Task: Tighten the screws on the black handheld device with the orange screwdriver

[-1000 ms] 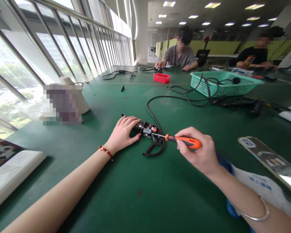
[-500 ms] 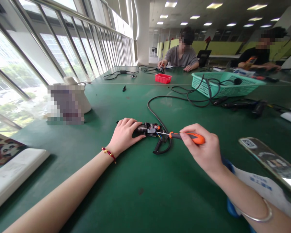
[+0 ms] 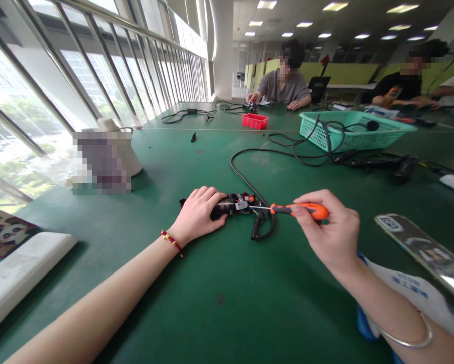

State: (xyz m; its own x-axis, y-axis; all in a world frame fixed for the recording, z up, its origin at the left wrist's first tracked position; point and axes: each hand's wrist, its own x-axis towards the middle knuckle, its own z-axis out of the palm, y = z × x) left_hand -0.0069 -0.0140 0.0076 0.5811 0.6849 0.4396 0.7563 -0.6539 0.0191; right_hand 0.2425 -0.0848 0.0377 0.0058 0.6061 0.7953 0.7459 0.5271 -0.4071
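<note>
Nearest, well to the right of the opened black device (image 3: 231,207), a white-and-blue packet (image 3: 408,285) is partly covered by the right forearm, with a phone (image 3: 431,258) laid beside it; a white slab (image 3: 26,278) is seen well to the device's left. The device itself is laid on the green table (image 3: 196,313), its left end largely hidden by a hand. It is judged fairly light, its casing stiff and probably smooth; the exposed innards and thin coloured wires (image 3: 256,211) look fragile, so hold is best taken on the thick body, away from the wired end. That body is clasped by the left hand (image 3: 202,210), fingers curved over the top, thumb along the near side. Right of the device, a screwdriver (image 3: 283,209) is pinched by its handle in the right hand (image 3: 329,227), thumb and fingers closed; its shaft is pointed at the wired end, but whether the tip is touching cannot be told. Beyond the device, a black cable (image 3: 257,149) is looped toward a turquoise basket (image 3: 370,141) at far right. Farther off, behind the device, a red tray (image 3: 255,123) is placed, and past it a co-worker is seated.
</note>
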